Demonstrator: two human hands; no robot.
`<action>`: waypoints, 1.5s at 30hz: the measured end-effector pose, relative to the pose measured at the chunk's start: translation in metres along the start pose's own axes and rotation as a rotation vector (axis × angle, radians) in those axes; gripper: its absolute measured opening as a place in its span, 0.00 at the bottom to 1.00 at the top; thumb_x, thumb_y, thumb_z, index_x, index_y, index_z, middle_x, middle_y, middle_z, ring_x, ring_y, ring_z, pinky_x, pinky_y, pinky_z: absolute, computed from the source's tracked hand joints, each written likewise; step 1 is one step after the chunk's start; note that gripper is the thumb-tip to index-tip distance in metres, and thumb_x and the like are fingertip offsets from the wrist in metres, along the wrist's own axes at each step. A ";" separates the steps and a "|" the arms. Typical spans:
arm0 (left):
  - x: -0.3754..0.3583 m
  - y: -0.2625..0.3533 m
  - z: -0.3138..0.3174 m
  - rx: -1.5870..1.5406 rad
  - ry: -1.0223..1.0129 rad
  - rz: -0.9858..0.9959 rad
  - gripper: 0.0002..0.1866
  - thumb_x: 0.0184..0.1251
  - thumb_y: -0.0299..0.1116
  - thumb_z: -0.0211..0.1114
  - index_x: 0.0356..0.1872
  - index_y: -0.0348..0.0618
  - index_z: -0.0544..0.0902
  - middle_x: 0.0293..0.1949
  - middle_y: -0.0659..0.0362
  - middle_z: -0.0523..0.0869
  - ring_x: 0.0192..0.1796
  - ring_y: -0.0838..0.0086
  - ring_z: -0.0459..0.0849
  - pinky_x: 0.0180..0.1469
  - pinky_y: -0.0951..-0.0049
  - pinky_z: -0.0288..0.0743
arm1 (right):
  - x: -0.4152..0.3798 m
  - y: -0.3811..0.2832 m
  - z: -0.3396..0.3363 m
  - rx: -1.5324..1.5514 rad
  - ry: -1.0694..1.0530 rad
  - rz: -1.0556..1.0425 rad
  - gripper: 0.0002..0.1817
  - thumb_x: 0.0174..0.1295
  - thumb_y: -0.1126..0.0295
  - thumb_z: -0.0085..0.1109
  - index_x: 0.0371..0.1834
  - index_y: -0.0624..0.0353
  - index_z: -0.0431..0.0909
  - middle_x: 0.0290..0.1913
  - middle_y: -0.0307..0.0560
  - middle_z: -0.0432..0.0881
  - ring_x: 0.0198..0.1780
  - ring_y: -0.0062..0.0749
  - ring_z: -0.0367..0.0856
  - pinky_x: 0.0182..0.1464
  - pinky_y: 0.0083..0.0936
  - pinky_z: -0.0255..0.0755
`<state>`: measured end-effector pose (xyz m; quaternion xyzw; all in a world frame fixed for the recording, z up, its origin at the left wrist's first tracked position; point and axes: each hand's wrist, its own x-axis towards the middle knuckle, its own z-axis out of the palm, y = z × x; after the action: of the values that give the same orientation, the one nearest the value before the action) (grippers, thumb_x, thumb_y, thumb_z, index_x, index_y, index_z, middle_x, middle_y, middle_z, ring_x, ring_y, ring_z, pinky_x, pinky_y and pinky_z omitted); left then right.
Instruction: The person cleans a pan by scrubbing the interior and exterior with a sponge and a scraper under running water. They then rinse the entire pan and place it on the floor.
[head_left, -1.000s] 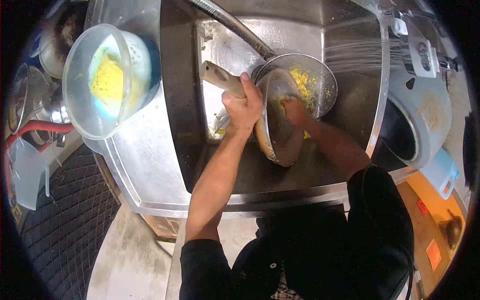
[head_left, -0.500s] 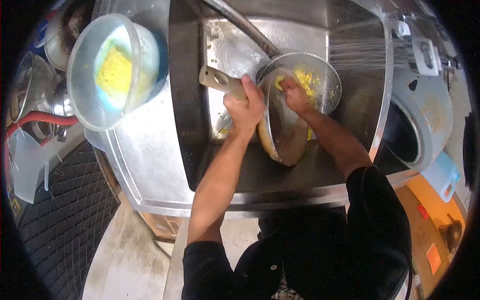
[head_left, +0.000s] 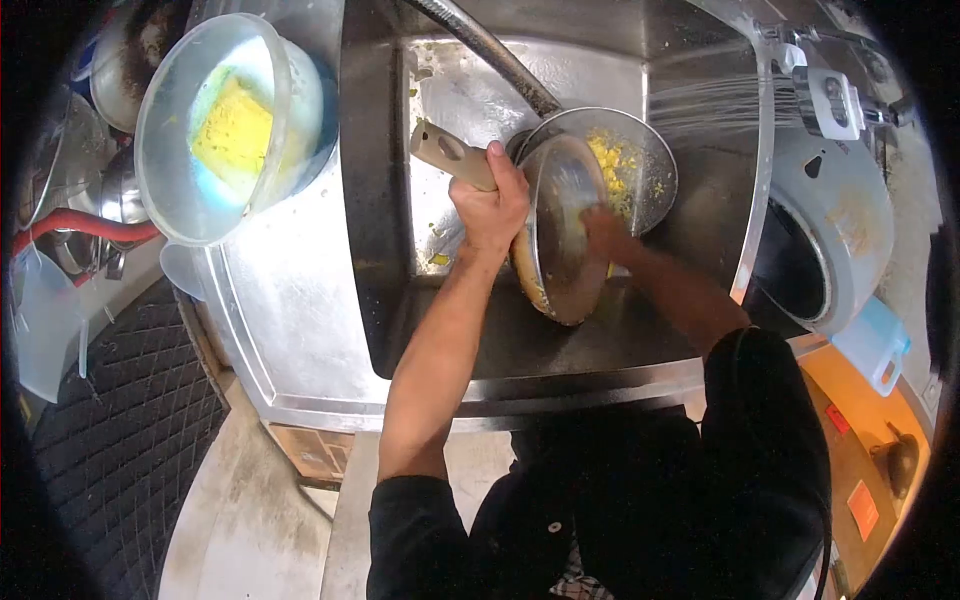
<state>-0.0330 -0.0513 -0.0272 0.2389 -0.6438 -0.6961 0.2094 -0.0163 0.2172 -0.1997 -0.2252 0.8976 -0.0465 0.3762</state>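
Observation:
My left hand (head_left: 490,207) is wrapped around the beige handle (head_left: 452,157) of a frying pan (head_left: 570,285), which is tilted on its side over the sink. Inside that pan, my right hand (head_left: 608,238) is bent against the cooking surface and blurred by motion. A yellowish smear shows by its fingertips; what they hold cannot be made out. Behind and partly under the tilted pan, a second pan (head_left: 660,190) rests in the sink with yellow food scraps (head_left: 612,165) in it. Its long dark handle (head_left: 490,50) reaches toward the far left.
A translucent tub (head_left: 155,195) with a yellow block in bluish liquid stands on the left of the metal sink (head_left: 560,365). Water (head_left: 710,105) sprays from a fixture (head_left: 832,103) at right. Nearby are a grey rounded container (head_left: 845,230) and a blue jug (head_left: 875,345).
My right hand has slid down across the inside of the tilted pan, toward me. My left hand keeps its hold on the handle, with the pan barely shifted.

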 end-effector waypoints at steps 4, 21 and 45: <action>-0.001 0.001 0.002 0.038 0.002 0.026 0.22 0.74 0.36 0.53 0.17 0.37 0.71 0.12 0.59 0.74 0.15 0.77 0.74 0.20 0.73 0.72 | 0.046 0.009 0.007 0.159 0.434 -0.171 0.19 0.69 0.65 0.38 0.51 0.67 0.74 0.50 0.65 0.77 0.55 0.57 0.74 0.58 0.47 0.66; -0.003 -0.002 -0.002 -0.058 0.103 -0.051 0.24 0.72 0.37 0.54 0.14 0.37 0.75 0.11 0.59 0.76 0.14 0.75 0.76 0.20 0.73 0.69 | -0.024 -0.021 -0.047 -0.246 -0.142 0.108 0.15 0.53 0.63 0.60 0.39 0.62 0.80 0.39 0.56 0.81 0.41 0.46 0.82 0.40 0.48 0.76; -0.019 0.000 0.002 -0.244 0.064 -0.141 0.17 0.72 0.36 0.55 0.23 0.38 0.67 0.14 0.60 0.71 0.16 0.75 0.72 0.21 0.72 0.70 | -0.056 -0.061 0.010 0.237 -0.329 -0.299 0.13 0.47 0.69 0.58 0.37 0.59 0.82 0.43 0.49 0.82 0.50 0.46 0.77 0.53 0.40 0.71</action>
<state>-0.0190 -0.0386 -0.0260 0.2784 -0.5292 -0.7741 0.2080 0.0478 0.1880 -0.1541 -0.3144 0.7693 -0.1690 0.5298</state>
